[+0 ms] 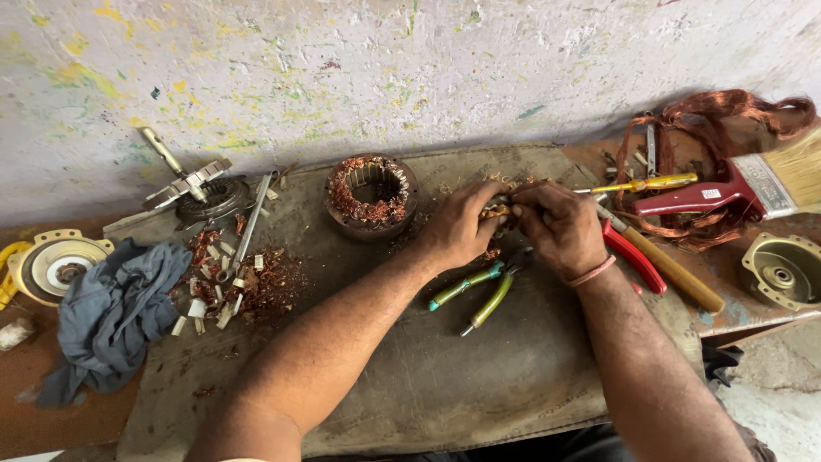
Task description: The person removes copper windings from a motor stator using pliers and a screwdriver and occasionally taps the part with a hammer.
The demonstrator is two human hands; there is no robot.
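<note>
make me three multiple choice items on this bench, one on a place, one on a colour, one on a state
1. Where does the blue-grey cloth lie?
A. left of the mat
B. on the brush
C. inside the stator

2. What colour is the paintbrush handle?
A. green
B. red
C. white

3. How are the left hand and right hand?
A. far apart
B. flat on the mat
C. closed together on a small part

Answers: 1 A, it is bunched at the mat's left edge; 2 B, the handle shows dark red; 3 C, the fingers meet around it.

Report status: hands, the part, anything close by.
Left hand and right hand both pinch a small part, mostly hidden. Pliers lie just below; stator stands left, apart.
</note>
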